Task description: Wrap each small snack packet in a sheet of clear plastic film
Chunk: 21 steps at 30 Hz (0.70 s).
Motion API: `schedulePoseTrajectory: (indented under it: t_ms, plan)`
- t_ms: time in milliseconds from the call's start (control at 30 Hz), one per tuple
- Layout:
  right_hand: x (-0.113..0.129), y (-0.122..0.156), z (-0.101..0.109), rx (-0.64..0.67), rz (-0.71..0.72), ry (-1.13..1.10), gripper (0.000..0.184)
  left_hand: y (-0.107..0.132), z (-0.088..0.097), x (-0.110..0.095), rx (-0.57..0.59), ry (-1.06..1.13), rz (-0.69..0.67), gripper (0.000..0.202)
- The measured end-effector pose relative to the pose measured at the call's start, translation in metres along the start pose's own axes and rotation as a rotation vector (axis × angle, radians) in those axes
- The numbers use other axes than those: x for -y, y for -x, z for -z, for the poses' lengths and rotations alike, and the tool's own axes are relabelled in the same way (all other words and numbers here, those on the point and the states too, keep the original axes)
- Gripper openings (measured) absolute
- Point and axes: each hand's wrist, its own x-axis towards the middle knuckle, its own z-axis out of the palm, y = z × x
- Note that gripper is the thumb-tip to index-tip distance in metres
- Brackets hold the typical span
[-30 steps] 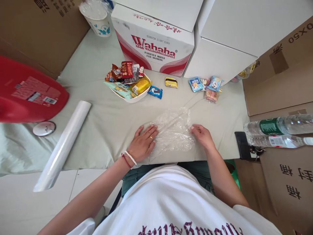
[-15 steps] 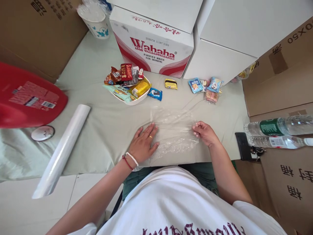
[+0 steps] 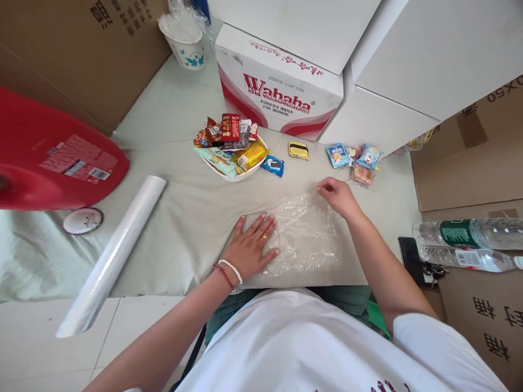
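**Left hand spread, right hand pinched, at a clear film**

Near the front edge of the cloth-covered table, the film lies wrinkled; the left hand rests flat over its left side, fingers wide. The right hand is at its far right corner, fingertips drawn narrow — whether they grip the film, I cannot tell. Farther back, a white dish holds wrapped snacks, a blue packet just beside it — and behind stands a Wahaha carton.
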Motion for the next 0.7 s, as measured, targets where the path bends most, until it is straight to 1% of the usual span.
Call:
schedulePoseTrajectory:
  t_ms: [33, 67, 133, 167, 200, 233, 267, 300, 333, 400, 467, 500, 533, 567, 600, 633, 700]
  plan:
    - [0.014, -0.017, -0.018, 0.032, 0.098, 0.102, 0.024, 0.0, 0.0, 0.0, 0.002, -0.003, 0.001, 0.074]
    - [0.027, -0.033, -0.037, 0.026, 0.176, 0.201, 0.033, 0.0, 0.0, 0.0, 0.004, -0.008, 0.002, 0.075]
    - [0.049, -0.06, -0.073, 0.03, 0.293, 0.323, 0.058, 0.0, 0.0, 0.0, 0.009, -0.02, 0.011, 0.077]
    - [0.057, -0.069, -0.087, 0.048, 0.327, 0.357, 0.065, 0.0, 0.0, 0.0, 0.011, -0.025, 0.019, 0.078]
    - [0.062, -0.076, -0.098, 0.066, 0.339, 0.379, 0.066, 0.0, 0.0, -0.001, 0.012, -0.027, 0.028, 0.08]
    - [0.064, -0.081, -0.104, 0.079, 0.333, 0.393, 0.062, -0.001, 0.001, -0.001, 0.015, -0.025, 0.037, 0.083]
    - [0.065, -0.082, -0.106, 0.075, 0.317, 0.401, 0.057, -0.001, 0.001, -0.001, 0.02, -0.02, 0.046, 0.086]
    - [0.063, -0.082, -0.103, 0.05, 0.297, 0.397, 0.052, -0.001, 0.002, -0.002, 0.026, -0.012, 0.056, 0.089]
    - [0.06, -0.078, -0.095, 0.007, 0.287, 0.378, 0.048, -0.001, 0.003, -0.002, 0.035, -0.005, 0.065, 0.092]
    - [0.049, -0.062, -0.068, -0.108, 0.295, 0.276, 0.042, -0.002, 0.004, -0.002, 0.051, 0.008, 0.077, 0.096]
    - [0.037, -0.033, -0.034, -0.22, 0.278, 0.07, 0.04, -0.002, 0.004, -0.002, 0.06, 0.017, 0.081, 0.097]
    - [0.031, -0.016, -0.017, -0.25, 0.223, -0.07, 0.04, -0.002, 0.004, -0.001, 0.061, 0.021, 0.081, 0.097]
    - [0.026, 0.004, -0.001, -0.249, 0.13, -0.239, 0.04, -0.002, 0.004, -0.001, 0.059, 0.025, 0.08, 0.097]
    - [0.022, 0.024, 0.011, -0.189, 0.013, -0.399, 0.041, -0.001, 0.003, -0.001, 0.056, 0.026, 0.08, 0.097]
    - [0.018, 0.043, 0.019, -0.108, -0.112, -0.511, 0.043, -0.001, 0.002, -0.001, 0.052, 0.026, 0.08, 0.098]
    - [0.015, 0.062, 0.022, -0.012, -0.23, -0.572, 0.045, -0.001, 0.001, -0.001, 0.047, 0.023, 0.079, 0.099]
    - [0.012, 0.09, 0.016, 0.17, -0.411, -0.577, 0.052, 0.0, 0.0, 0.0, 0.032, 0.009, 0.075, 0.101]
